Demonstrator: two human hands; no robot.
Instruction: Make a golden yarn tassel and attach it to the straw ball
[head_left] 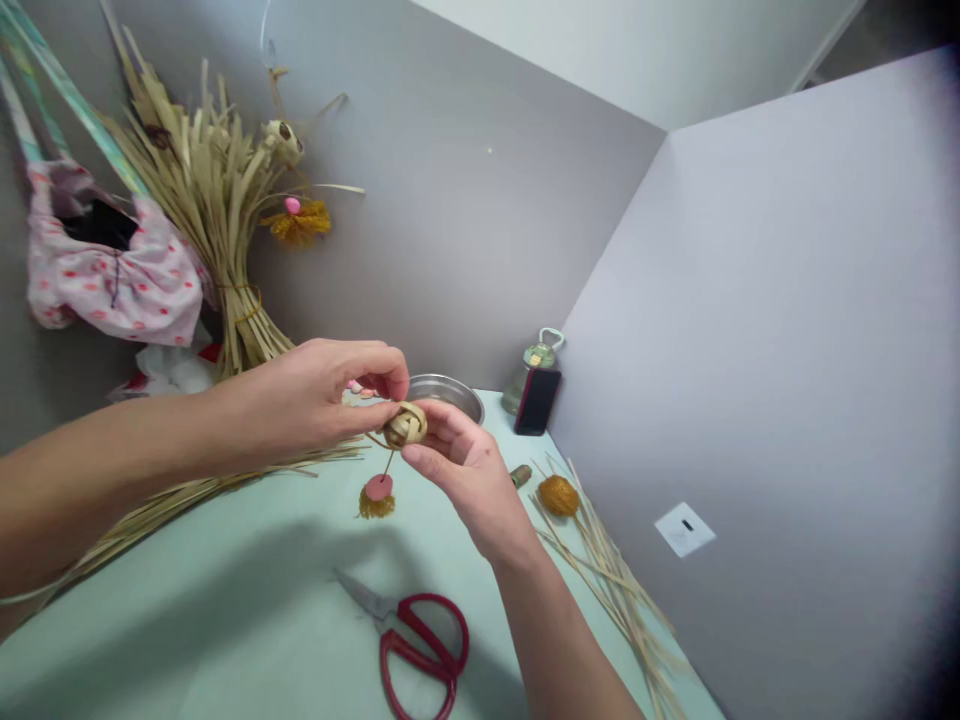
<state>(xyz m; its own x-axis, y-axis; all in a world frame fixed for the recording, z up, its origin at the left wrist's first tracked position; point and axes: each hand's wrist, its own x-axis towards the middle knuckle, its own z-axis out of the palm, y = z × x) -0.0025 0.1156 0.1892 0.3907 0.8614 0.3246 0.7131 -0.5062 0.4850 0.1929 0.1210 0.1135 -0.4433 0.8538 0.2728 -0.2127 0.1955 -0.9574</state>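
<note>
Pinched between left hand [315,400] and right hand [457,470], a small woven ball [406,425] is being held above the table [225,620]. Loose strips risk being unravelled if pressure slackens; dangling tassel [376,498] could be snagged on the scissors [420,640].

Bystanding items on the pale green table [225,620]

Red-handled scissors [420,645] are laid near the front edge, blades shut. A metal bowl [450,392] is set at the back, with a bottle [534,362] and a dark phone [537,401] propped in the corner. Loose straw strips [622,590] and a yellow tassel [559,495] are spread along the right wall; a tied straw bundle [217,220] and a pink patterned bag [112,270] are seen at left.
</note>
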